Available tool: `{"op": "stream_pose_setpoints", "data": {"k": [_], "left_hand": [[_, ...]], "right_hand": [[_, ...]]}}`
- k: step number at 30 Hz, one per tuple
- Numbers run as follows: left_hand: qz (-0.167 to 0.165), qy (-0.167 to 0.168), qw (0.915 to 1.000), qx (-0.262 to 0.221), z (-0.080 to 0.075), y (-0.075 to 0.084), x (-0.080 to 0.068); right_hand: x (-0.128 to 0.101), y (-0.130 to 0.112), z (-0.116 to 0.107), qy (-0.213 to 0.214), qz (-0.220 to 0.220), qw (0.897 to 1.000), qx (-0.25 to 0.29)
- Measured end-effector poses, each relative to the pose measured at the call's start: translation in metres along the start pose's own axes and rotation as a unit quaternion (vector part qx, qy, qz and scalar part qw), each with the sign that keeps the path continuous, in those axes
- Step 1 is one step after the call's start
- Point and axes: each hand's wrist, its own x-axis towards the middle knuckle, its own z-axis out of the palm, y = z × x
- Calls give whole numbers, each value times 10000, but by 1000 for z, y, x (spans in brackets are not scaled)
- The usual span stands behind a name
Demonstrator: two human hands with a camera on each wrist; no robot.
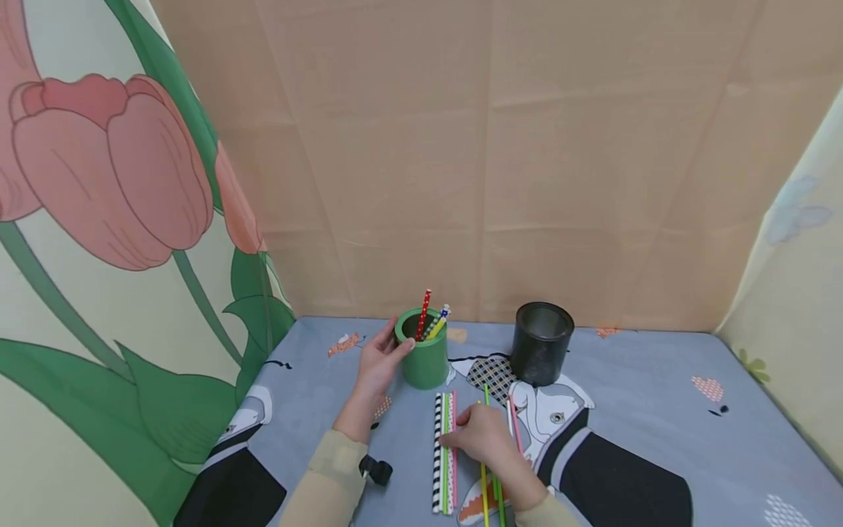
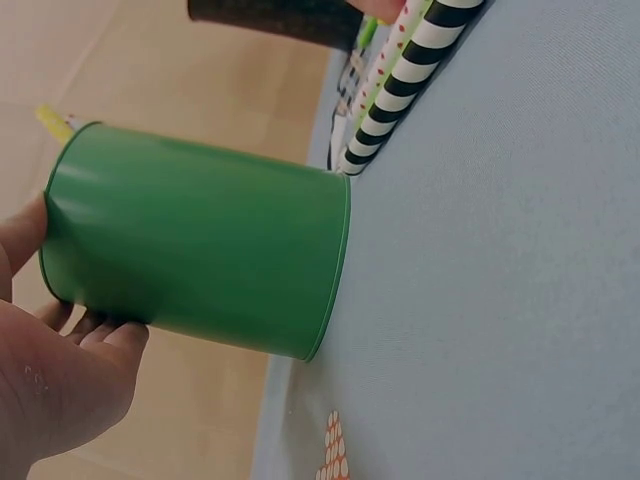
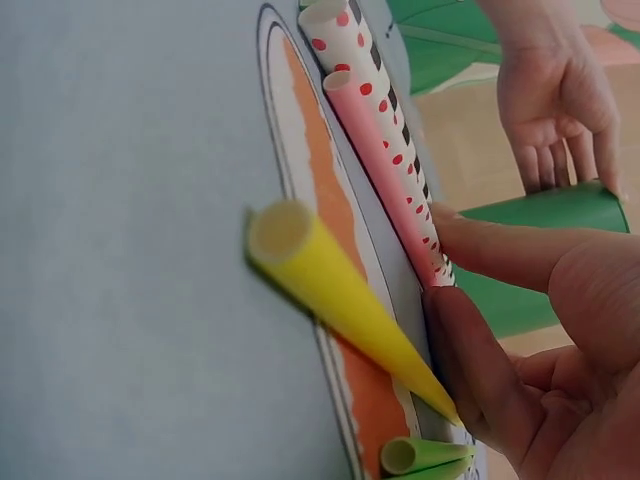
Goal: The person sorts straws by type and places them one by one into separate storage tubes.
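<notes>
My left hand (image 1: 378, 359) grips the green cup (image 1: 424, 364) by its upper side, thumb near the rim and fingers behind. The left wrist view shows the cup's base at the tablecloth. A red dotted straw (image 1: 424, 315) and a yellow straw (image 1: 435, 329) stick out of it. In front lies a row of straws: a black-and-white striped straw (image 1: 437, 476), a green one, a red-dotted white straw (image 3: 375, 105) and a pink straw (image 3: 375, 150). My right hand (image 1: 484, 435) pinches the pink straw between thumb and forefinger, its forefinger against the dotted straw too.
A black cup (image 1: 541, 351) stands to the right of the green one. Beneath and beside my right hand lie a yellow straw (image 3: 345, 310), green straws (image 3: 415, 455) and another pink straw (image 1: 516, 424). The beige backdrop (image 1: 461, 183) rises at the table's far edge.
</notes>
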Motion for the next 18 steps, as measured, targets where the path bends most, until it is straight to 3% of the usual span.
{"op": "stream_pose_setpoints", "data": {"k": [18], "left_hand": [[39, 70, 10000, 26, 1, 0, 0]], "right_hand": [[1, -1, -3, -167, -1, 9998, -50]]}}
